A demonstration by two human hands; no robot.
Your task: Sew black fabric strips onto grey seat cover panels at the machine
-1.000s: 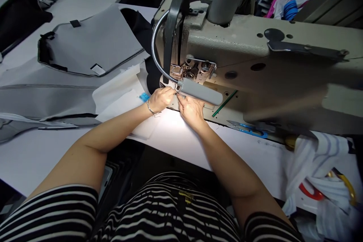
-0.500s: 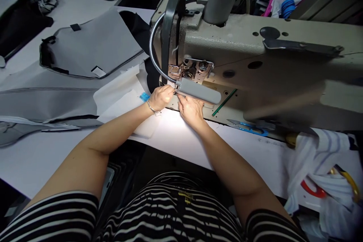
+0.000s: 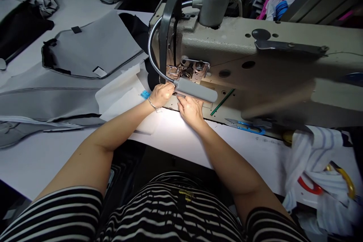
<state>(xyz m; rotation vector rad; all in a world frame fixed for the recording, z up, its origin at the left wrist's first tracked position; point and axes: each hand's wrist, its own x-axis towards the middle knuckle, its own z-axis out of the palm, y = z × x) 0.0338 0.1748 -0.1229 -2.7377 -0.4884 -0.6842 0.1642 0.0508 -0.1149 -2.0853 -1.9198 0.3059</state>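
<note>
My left hand (image 3: 162,95), a bracelet at its wrist, is closed in a pinch beside the needle area of a beige sewing machine (image 3: 227,41). What its fingertips hold is too small to make out. Just to its right, my right hand (image 3: 191,111) rests low on the machine bed, thumb and forefinger drawn together toward the same spot. A grey lamp head (image 3: 196,90) on a bendable metal neck hangs over that hand and hides its other fingers. Directly left of my left hand lie a small blue piece (image 3: 145,94) and white sheets (image 3: 121,92).
A green stick (image 3: 222,102) and blue-handled thread snips (image 3: 251,127) lie right of my hands. Striped white cloth strips (image 3: 323,151) partly cover red-handled scissors (image 3: 310,187) at the far right. Grey sewn panels (image 3: 93,45) spread over the table's left side.
The view has shifted slightly, so the machine sits a little further left and lower. Both hands stay at the needle area with almost the same pose.
</note>
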